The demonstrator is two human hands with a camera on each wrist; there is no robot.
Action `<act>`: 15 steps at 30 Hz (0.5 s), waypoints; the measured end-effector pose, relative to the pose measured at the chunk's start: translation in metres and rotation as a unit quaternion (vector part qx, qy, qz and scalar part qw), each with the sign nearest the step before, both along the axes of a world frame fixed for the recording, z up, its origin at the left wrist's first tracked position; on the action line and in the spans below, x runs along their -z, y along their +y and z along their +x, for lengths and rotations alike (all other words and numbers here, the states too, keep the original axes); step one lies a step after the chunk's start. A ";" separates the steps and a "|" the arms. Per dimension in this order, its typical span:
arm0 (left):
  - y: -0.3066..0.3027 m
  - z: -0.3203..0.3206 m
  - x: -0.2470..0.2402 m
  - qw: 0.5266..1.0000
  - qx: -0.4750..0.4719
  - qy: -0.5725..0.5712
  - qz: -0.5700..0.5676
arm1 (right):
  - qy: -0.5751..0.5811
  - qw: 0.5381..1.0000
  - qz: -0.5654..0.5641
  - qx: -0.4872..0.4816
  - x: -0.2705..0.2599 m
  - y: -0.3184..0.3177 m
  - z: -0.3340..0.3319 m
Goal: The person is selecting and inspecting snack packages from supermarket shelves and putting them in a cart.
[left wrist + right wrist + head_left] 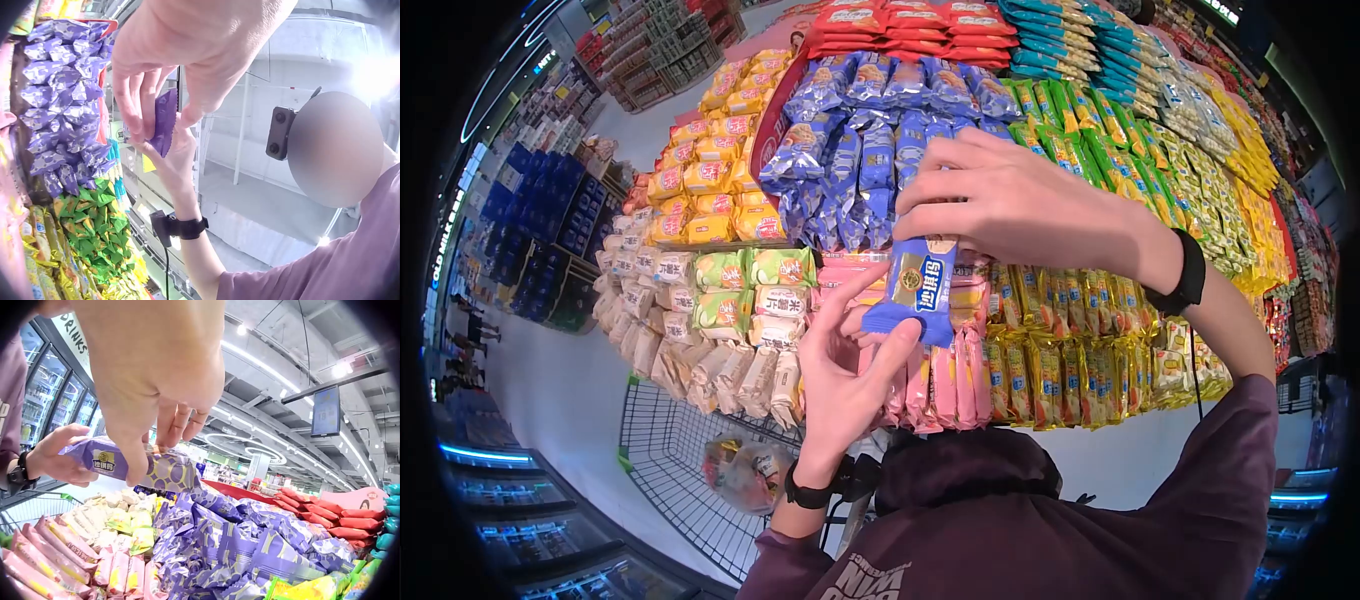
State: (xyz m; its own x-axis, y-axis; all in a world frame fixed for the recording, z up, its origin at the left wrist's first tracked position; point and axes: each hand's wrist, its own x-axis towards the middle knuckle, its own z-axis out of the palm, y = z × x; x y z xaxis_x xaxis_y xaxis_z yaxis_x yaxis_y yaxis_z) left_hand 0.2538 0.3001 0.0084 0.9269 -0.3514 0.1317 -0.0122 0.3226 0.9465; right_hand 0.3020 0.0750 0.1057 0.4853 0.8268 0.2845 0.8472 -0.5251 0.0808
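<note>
Both hands hold one blue-purple snack packet (917,285) above the front of a heaped snack display. My right hand (1015,205) comes from above and grips its upper end, fingers bent over it. From below, my left hand (840,385) pinches the lower crimped end, thumb in front. In the right wrist view the packet (169,470) lies nearly level, with the right thumb against its side and the left hand (59,457) at the far end. The left wrist view shows the packet's end (165,122) between the left thumb and fingers. Matching blue packets (860,160) are piled just behind.
Pink packets (940,385) and yellow packets (1070,375) line the display's front. Green-and-white packets (750,290) lie to the left, green ones (1090,135) to the right, red bags (910,30) behind. A wire shopping cart (655,420) holding a filled plastic bag (750,470) stands at the lower left.
</note>
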 end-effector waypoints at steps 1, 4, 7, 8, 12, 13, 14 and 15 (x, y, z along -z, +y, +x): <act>-0.001 0.002 0.001 1.000 -0.003 -0.005 -0.005 | -0.004 1.000 0.004 0.004 -0.001 0.001 0.001; -0.006 0.003 0.002 0.999 -0.042 0.008 0.001 | 0.021 0.999 0.019 0.038 -0.004 0.008 -0.002; -0.003 0.007 -0.001 0.996 -0.042 0.033 0.067 | 0.085 0.993 0.050 0.071 0.007 0.023 -0.018; -0.001 0.007 -0.002 0.994 -0.030 0.043 0.098 | 0.122 0.988 0.038 0.092 0.007 0.025 -0.020; 0.001 0.016 0.012 0.998 0.002 -0.044 0.053 | 0.260 0.956 0.064 0.124 0.010 0.018 -0.020; 0.001 0.017 0.014 0.999 0.023 -0.038 0.006 | 0.354 0.920 0.059 0.157 0.001 0.019 -0.019; 0.001 0.020 0.012 0.999 0.041 -0.026 -0.001 | 0.446 0.873 0.053 0.189 -0.005 0.018 -0.018; 0.002 0.023 0.009 0.998 0.059 -0.015 -0.008 | 0.457 0.866 0.084 0.184 -0.003 0.018 -0.017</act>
